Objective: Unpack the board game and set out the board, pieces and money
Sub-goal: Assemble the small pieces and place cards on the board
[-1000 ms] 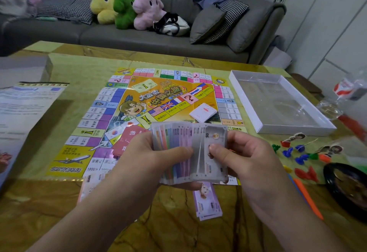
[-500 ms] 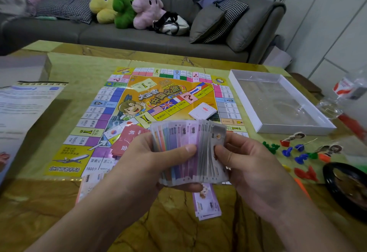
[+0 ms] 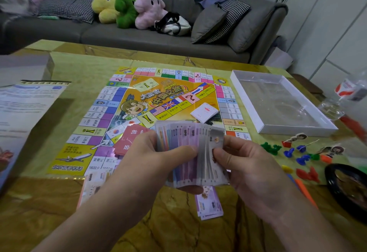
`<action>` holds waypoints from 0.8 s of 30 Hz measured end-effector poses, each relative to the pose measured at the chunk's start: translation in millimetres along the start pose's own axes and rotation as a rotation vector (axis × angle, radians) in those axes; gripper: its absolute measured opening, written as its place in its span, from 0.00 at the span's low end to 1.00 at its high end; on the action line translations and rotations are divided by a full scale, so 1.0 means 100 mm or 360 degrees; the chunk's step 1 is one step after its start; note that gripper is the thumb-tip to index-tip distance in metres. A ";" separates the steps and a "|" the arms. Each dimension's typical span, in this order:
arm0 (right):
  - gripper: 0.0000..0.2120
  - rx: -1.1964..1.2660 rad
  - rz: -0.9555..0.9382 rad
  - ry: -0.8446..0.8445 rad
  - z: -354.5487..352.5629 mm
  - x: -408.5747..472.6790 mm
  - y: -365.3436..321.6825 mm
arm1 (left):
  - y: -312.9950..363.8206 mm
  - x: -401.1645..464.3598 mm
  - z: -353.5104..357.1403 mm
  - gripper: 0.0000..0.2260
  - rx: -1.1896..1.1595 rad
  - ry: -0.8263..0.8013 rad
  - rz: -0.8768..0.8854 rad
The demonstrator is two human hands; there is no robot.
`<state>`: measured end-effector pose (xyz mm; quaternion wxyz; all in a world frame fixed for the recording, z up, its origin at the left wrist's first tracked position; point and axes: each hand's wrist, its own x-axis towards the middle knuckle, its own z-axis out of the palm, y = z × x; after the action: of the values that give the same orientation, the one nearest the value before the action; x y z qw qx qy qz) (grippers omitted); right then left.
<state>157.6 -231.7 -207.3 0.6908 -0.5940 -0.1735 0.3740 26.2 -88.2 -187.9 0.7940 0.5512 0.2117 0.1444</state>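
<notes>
- The left hand (image 3: 151, 158) is gripping a fanned stack of thin pastel paper play-money notes (image 3: 190, 152), thumb pressing across the front, held just above the near edge of the unfolded yellow paper game board (image 3: 158, 100).
- The notes are looking light, floppy and slippery; pinching single notes at a corner is probably safest.
- The right hand (image 3: 244, 164) is pinching the fan's right edge.
- Small coloured plastic pawns (image 3: 299, 154) and an open white cardboard box tray (image 3: 282, 102) are lying right, apart from the hands.
</notes>
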 end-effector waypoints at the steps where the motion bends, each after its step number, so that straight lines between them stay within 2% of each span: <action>1: 0.13 -0.0002 -0.0008 0.0001 0.00 0.00 0.00 | 0.00 0.00 0.00 0.14 -0.0030 -0.0020 -0.0017; 10: 0.13 0.0181 -0.0007 -0.0125 0.02 -0.04 -0.06 | 0.00 -0.02 0.02 0.15 -0.0139 -0.0199 -0.0085; 15: 0.14 0.0225 0.0009 -0.0214 -0.02 -0.03 -0.06 | -0.01 -0.02 0.02 0.11 -0.0176 -0.0232 -0.0073; 18: 0.19 0.0257 0.0039 -0.0253 -0.03 -0.03 -0.05 | -0.01 -0.03 0.03 0.13 -0.0188 -0.0234 -0.0068; 24: 0.14 0.0269 0.0054 -0.0217 -0.02 -0.03 -0.05 | -0.01 -0.03 0.04 0.11 -0.0186 -0.0221 -0.0053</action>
<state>158.6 -235.5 -202.3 0.7186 -0.5095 -0.1779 0.4385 25.3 -93.2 -187.0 0.8400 0.5090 0.1565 0.1047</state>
